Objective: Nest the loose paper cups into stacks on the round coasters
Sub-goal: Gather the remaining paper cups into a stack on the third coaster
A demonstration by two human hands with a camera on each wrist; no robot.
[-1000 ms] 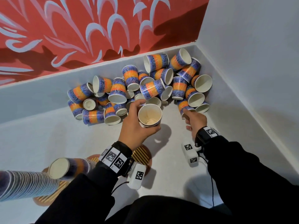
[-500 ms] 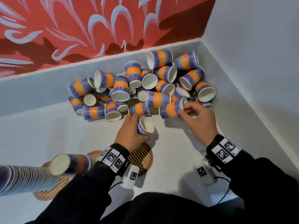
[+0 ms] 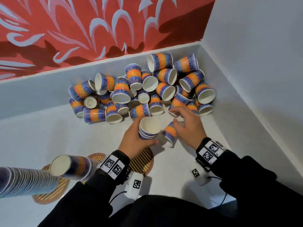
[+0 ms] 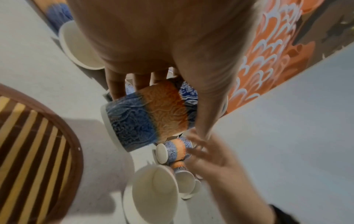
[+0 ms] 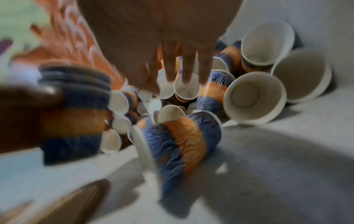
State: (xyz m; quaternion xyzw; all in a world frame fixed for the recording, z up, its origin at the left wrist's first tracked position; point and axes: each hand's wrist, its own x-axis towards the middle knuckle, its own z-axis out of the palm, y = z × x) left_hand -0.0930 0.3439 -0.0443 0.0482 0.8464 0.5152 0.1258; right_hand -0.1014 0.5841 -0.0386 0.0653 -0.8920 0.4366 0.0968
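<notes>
Since half second ago, left hand (image 3: 136,138) lifts nested cups (image 3: 148,128) mouth-up, fingers wrapped round them above striped coaster (image 3: 142,161). Right hand (image 3: 188,126), fingers spread, hovers over loose cup (image 3: 170,133) lying beside. Gathering step; next: pinch cup, nest it.

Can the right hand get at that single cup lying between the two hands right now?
Probably yes. The right hand hovers open right over the single cup, nothing between them; the left hand only holds its stack beside it.
</notes>
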